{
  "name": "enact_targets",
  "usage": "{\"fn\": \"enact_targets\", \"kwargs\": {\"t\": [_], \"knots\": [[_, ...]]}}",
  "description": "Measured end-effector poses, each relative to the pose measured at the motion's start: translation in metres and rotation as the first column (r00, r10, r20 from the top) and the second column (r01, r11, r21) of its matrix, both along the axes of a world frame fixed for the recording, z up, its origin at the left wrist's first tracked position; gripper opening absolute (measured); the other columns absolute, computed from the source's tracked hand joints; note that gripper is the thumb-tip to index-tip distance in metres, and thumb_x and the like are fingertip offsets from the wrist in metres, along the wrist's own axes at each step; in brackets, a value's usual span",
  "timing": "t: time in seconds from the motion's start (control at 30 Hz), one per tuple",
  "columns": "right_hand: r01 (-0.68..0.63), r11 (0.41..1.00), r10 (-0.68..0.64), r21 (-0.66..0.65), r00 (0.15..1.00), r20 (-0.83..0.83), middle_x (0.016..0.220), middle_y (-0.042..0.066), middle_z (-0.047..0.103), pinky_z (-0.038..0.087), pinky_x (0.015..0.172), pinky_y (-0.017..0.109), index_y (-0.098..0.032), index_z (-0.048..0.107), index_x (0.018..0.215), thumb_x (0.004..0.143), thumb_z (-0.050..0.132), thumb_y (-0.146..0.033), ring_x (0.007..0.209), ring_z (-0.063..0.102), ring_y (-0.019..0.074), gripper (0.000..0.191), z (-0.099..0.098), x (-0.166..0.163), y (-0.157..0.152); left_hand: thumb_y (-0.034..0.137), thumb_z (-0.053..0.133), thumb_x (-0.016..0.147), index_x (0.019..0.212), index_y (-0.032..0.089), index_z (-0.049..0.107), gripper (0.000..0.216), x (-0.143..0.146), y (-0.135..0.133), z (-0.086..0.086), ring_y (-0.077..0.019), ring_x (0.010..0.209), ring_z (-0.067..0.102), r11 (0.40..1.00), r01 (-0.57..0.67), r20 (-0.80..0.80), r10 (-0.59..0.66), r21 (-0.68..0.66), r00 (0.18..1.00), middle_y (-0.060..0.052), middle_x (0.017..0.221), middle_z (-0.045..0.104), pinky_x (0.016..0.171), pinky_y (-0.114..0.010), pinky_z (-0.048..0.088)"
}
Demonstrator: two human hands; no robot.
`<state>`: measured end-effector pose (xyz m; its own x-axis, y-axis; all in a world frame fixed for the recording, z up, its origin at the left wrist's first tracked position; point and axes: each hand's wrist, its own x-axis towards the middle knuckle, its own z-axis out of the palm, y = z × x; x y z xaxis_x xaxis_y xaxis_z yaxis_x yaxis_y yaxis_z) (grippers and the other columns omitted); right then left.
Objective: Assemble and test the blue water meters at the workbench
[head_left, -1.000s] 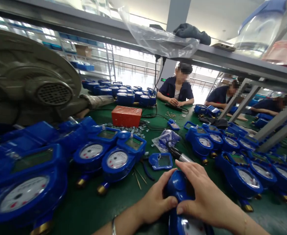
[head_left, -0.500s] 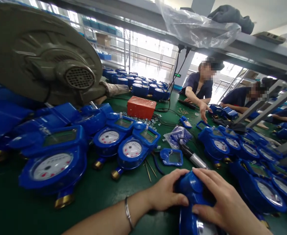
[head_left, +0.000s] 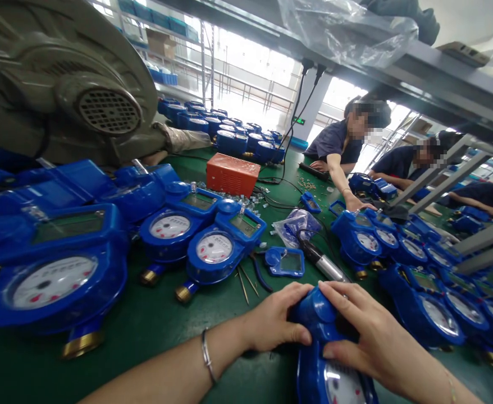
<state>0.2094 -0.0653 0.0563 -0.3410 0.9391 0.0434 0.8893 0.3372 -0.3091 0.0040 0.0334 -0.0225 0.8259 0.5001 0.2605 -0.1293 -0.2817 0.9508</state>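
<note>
A blue water meter [head_left: 314, 359] with a white dial stands at the bottom of the view, gripped from both sides. My left hand [head_left: 275, 317] is closed round its upper left side, thumb lying on the casing. Across its upper right side my right hand [head_left: 364, 331] is wrapped, hiding most of the display part. Just beyond the hands lie a loose blue meter cover [head_left: 285, 262] and an electric screwdriver [head_left: 328, 266] with a silver body. Pliers [head_left: 262, 275] and thin metal rods [head_left: 244, 285] rest to the left of the cover.
Finished-looking blue meters [head_left: 210, 249] line the left, more meters [head_left: 436, 320] the right. An orange-red box [head_left: 232, 175] sits mid-table among small clips. A big grey blower [head_left: 103, 106] stands at left. Across the table a co-worker's hand [head_left: 356, 203] touches the meters. Slanted metal bars [head_left: 482, 235] cross the right.
My view has shifted slightly, so things sit further left. Both hands keep their hold on the water meter, more of its dial showing. The co-worker's hand has reached down to the meters.
</note>
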Motion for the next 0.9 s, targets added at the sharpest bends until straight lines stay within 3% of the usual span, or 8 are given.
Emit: {"fn": "enact_targets", "kwargs": {"t": [0.1, 0.2, 0.33, 0.43, 0.57, 0.77, 0.83, 0.9], "knots": [[0.045, 0.991, -0.053, -0.130, 0.997, -0.059, 0.147, 0.002, 0.030, 0.035, 0.109, 0.048, -0.039, 0.016, 0.143, 0.073, 0.074, -0.038, 0.135, 0.030, 0.0271, 0.091, 0.003, 0.013, -0.007, 0.058, 0.071, 0.068, 0.133, 0.020, 0.045, 0.079, -0.002, -0.001, 0.002, -0.0302, 0.118, 0.047, 0.990, 0.046, 0.030, -0.042, -0.134, 0.999, -0.010, 0.124, 0.051, 0.104, -0.043, 0.035], [0.134, 0.983, -0.158, -0.123, 0.964, -0.215, 0.146, 0.004, 0.030, 0.032, 0.110, 0.049, -0.035, 0.012, 0.144, 0.075, 0.071, -0.040, 0.135, 0.030, 0.0259, 0.090, -0.010, 0.027, -0.017, 0.052, 0.078, 0.063, 0.136, 0.019, 0.036, 0.090, -0.001, -0.008, 0.005, -0.0325, 0.124, 0.042, 0.952, 0.103, 0.074, -0.085, -0.290, 0.994, -0.013, 0.134, 0.045, 0.105, -0.046, 0.035], [0.113, 0.993, -0.097, 0.024, 0.925, -0.367, 0.142, 0.009, 0.035, 0.036, 0.107, 0.050, -0.029, 0.021, 0.142, 0.078, 0.065, -0.050, 0.131, 0.036, 0.0287, 0.081, -0.036, 0.038, -0.021, 0.041, 0.085, 0.056, 0.139, 0.021, 0.023, 0.105, 0.004, -0.023, 0.013, -0.0344, 0.130, 0.035, 0.947, -0.015, 0.005, 0.017, -0.321, 1.000, -0.014, 0.143, 0.036, 0.108, -0.050, 0.030], [0.035, 0.971, 0.059, 0.236, 0.923, -0.379, 0.135, 0.011, 0.044, 0.041, 0.101, 0.046, -0.027, 0.032, 0.136, 0.076, 0.067, -0.048, 0.123, 0.044, 0.0290, 0.073, -0.044, 0.040, -0.015, 0.036, 0.082, 0.062, 0.138, 0.023, 0.020, 0.099, 0.007, -0.030, 0.018, -0.0322, 0.124, 0.043, 0.940, -0.057, -0.067, 0.037, -0.337, 0.997, -0.013, 0.137, 0.043, 0.106, -0.049, 0.033], [-0.055, 0.938, 0.171, 0.343, 0.933, -0.316, 0.127, 0.012, 0.052, 0.042, 0.098, 0.045, -0.024, 0.041, 0.130, 0.072, 0.072, -0.045, 0.117, 0.049, 0.0293, 0.069, -0.039, 0.041, -0.006, 0.029, 0.079, 0.065, 0.134, 0.023, 0.021, 0.090, 0.008, -0.030, 0.022, -0.0298, 0.117, 0.051, 0.933, -0.008, -0.066, -0.017, -0.361, 0.998, -0.010, 0.128, 0.051, 0.101, -0.047, 0.040], [0.007, 0.934, 0.145, 0.358, 0.907, -0.395, 0.127, 0.010, 0.053, 0.043, 0.094, 0.047, -0.028, 0.049, 0.122, 0.073, 0.070, -0.050, 0.113, 0.051, 0.0290, 0.058, -0.016, 0.042, -0.003, 0.028, 0.075, 0.070, 0.134, 0.020, 0.023, 0.083, 0.014, -0.027, 0.031, -0.0322, 0.125, 0.043, 0.930, 0.071, 0.033, -0.064, -0.359, 0.997, -0.013, 0.137, 0.044, 0.105, -0.047, 0.036], [0.038, 0.951, 0.107, 0.306, 0.890, -0.444, 0.130, 0.010, 0.051, 0.041, 0.098, 0.049, -0.028, 0.050, 0.121, 0.071, 0.074, -0.045, 0.117, 0.048, 0.0305, 0.058, -0.009, 0.038, -0.003, 0.028, 0.075, 0.071, 0.135, 0.022, 0.023, 0.082, 0.016, -0.027, 0.033, -0.0322, 0.128, 0.039, 0.925, 0.096, 0.082, -0.070, -0.368, 0.994, -0.013, 0.139, 0.041, 0.106, -0.047, 0.035], [0.143, 0.969, 0.014, 0.201, 0.781, -0.624, 0.128, 0.011, 0.052, 0.043, 0.096, 0.048, -0.027, 0.052, 0.119, 0.070, 0.075, -0.044, 0.116, 0.050, 0.0313, 0.057, -0.007, 0.035, -0.003, 0.028, 0.074, 0.073, 0.135, 0.023, 0.020, 0.082, 0.015, -0.027, 0.033, -0.0313, 0.126, 0.042, 0.897, 0.130, 0.103, -0.095, -0.422, 0.990, -0.013, 0.138, 0.043, 0.105, -0.048, 0.036]]}}
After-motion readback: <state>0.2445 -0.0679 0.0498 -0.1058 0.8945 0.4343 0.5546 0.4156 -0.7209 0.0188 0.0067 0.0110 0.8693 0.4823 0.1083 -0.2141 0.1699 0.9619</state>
